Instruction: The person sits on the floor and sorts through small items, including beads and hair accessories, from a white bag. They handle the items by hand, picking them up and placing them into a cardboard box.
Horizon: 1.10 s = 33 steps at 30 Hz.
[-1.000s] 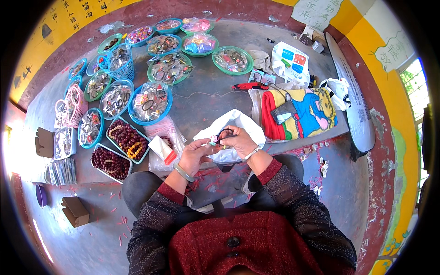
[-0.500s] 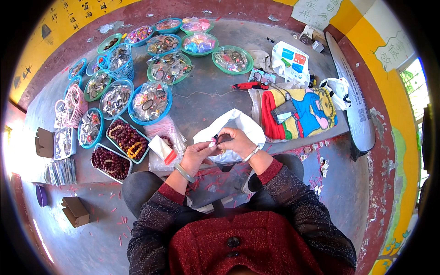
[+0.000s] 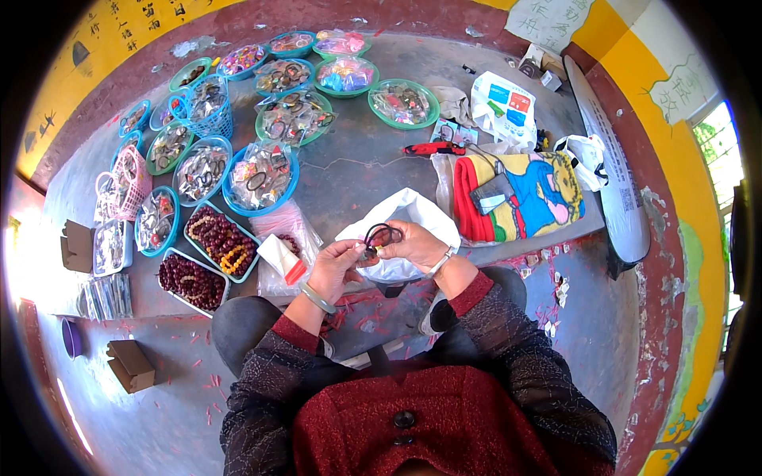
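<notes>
Both my hands meet above a white plastic bag [image 3: 426, 208] that stands with its mouth up before my knees. My right hand [image 3: 419, 247] is closed on a dark looped cord [image 3: 382, 232], which looks like a cord bracelet. The fingertips of my left hand [image 3: 335, 266] pinch the lower end of the same cord, where a small piece too tiny to make out sits between the two hands. Left of my hands lie a white packet with a red end [image 3: 279, 259] and a heap of clear plastic sleeves [image 3: 295, 224].
Two trays of dark bead strings [image 3: 193, 279] stand at the left. Beyond them are several basins of bagged trinkets [image 3: 260, 178] and a pink basket [image 3: 131, 184]. At the right, a phone [image 3: 492, 193] rests on a folded colourful blanket [image 3: 520, 198]. An open carton [image 3: 130, 366] sits lower left.
The dark cord has turned up between my hands, and its loops now show above my fingers. My right hand has shifted slightly right; the surroundings stay the same.
</notes>
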Each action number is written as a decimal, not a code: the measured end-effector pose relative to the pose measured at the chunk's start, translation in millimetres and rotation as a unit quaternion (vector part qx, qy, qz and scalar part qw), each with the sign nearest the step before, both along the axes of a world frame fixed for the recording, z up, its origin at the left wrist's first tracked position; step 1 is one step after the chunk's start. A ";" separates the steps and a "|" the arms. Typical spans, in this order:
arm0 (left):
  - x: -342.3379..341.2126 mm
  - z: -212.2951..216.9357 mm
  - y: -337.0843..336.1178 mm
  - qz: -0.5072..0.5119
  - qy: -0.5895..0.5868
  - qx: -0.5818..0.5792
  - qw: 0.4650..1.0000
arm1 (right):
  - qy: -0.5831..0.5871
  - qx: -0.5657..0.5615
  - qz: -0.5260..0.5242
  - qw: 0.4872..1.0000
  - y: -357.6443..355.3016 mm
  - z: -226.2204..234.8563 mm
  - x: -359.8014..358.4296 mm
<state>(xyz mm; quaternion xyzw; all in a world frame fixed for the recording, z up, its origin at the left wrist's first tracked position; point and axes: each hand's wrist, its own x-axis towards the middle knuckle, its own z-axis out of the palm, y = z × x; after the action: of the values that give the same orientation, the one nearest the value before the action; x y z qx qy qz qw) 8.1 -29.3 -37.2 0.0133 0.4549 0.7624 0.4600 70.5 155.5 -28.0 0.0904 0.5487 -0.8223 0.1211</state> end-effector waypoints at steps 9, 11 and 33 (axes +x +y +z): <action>5.7 9.3 0.0 -0.063 0.096 -0.008 0.993 | -0.026 0.050 -0.002 0.998 0.1 2.2 -0.8; 6.2 5.8 1.8 -0.079 0.145 -0.043 0.985 | -0.036 0.095 -0.002 0.995 0.1 0.7 -1.0; 9.6 -4.3 2.9 -0.073 0.159 -0.038 0.984 | 0.088 0.309 0.009 0.947 -7.8 -7.7 -0.3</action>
<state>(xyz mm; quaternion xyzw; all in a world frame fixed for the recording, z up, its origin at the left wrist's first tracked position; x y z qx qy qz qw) 17.7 -26.3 -41.5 0.1498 0.5491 0.6971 0.4360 70.2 147.7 -35.7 0.0454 0.7848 -0.6163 0.0458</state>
